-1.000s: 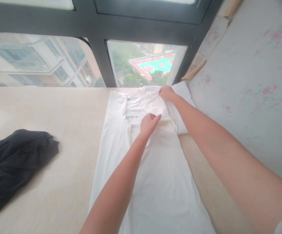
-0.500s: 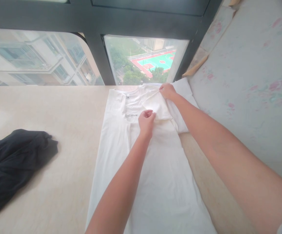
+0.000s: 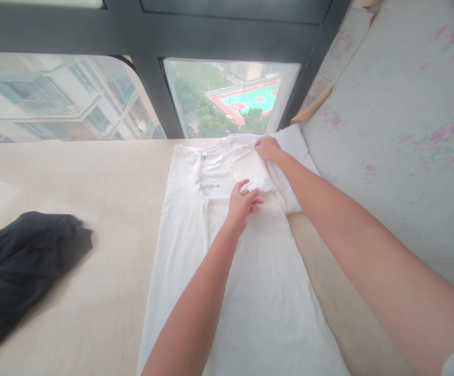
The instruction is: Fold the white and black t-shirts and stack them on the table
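Note:
A white shirt [image 3: 266,271] lies lengthwise on the pale surface, its collar near the window and small dark lettering below it. One side of it is folded inward over the front. My right hand [image 3: 268,148] pinches the shirt's upper right edge, fingers closed on the cloth. Over the middle of the chest, my left hand [image 3: 244,202] has its fingers apart and holds nothing. Under the shirt's upper right side, another white cloth [image 3: 295,143] shows.
A dark crumpled garment [image 3: 31,261] lies at the left on the pale surface [image 3: 113,188]. A dark-framed window [image 3: 148,31] runs along the back. The flowered wall [image 3: 399,130] closes off the right side.
My left hand has opened its fingers and moved slightly right and toward me, off the cloth it was pinching. My right hand keeps its place on the shirt.

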A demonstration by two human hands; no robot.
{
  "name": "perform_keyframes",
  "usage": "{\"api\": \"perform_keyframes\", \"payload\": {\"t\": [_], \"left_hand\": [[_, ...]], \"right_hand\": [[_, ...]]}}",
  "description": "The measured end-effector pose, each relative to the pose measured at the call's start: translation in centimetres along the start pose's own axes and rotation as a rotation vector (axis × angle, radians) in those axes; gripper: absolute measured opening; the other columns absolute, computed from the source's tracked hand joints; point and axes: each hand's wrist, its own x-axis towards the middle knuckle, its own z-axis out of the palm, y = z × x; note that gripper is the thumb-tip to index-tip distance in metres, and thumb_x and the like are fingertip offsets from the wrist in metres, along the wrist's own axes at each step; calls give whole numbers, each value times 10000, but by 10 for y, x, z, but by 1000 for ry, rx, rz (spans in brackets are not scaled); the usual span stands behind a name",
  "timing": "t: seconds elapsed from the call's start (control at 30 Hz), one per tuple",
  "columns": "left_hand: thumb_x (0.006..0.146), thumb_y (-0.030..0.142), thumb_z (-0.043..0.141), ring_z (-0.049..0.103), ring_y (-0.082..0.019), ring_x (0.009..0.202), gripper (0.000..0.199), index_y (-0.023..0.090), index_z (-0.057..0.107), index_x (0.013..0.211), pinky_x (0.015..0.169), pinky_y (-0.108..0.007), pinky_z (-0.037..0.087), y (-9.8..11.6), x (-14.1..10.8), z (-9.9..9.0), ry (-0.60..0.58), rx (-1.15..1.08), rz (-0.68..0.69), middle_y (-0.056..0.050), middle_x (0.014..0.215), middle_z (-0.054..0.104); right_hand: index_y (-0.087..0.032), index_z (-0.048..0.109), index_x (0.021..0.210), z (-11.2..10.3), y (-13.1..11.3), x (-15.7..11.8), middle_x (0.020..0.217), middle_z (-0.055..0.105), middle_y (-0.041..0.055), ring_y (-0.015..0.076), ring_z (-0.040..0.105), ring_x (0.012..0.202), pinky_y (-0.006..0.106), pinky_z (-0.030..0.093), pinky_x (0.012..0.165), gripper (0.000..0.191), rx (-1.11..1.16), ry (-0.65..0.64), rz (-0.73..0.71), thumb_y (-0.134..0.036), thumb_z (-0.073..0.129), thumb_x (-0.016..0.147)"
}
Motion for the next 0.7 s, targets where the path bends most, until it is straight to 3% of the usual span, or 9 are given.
{"api": "perform_keyframes", "payload": {"t": [0.1,0.27,0.37,0.53,0.7], "left_hand": [[783,256,666,675,-138,738,513,170,502,1261,648,-219,465,3,-3,1,-37,48,68,14,801,555],[805,199,592,604,-128,741,332,211,609,1136,755,-254,470,2,-7,3,1,438,348,32,717,554],[790,201,598,624,-153,800,353,211,620,1142,774,-275,474,-3,-11,5,-43,585,287,-11,838,629],[841,274,558,668,-138,762,417,202,548,1251,721,-277,495,-2,-21,3,-40,493,113,-101,1200,623],[837,220,544,637,-141,823,373,188,557,1209,798,-306,492,-7,-54,-2,63,686,280,-96,1234,601]], "right_hand": [[-143,745,964,1,1,0,1091,695,106,217,624,1004,301,474,922,256,-4,6,-2,-127,533,821],[-130,742,971,3,3,-1,1109,690,114,212,620,1018,293,466,935,268,-19,12,-28,-113,513,834],[-129,739,970,2,2,-1,1106,688,115,212,621,1007,293,468,924,264,-17,7,-18,-113,517,827],[-136,735,958,1,0,-1,1089,686,120,232,620,1004,321,475,921,257,0,-8,-6,-120,530,803],[-140,670,1146,3,5,-4,1217,639,133,260,581,1112,365,448,993,382,83,31,21,-147,516,796]]}}
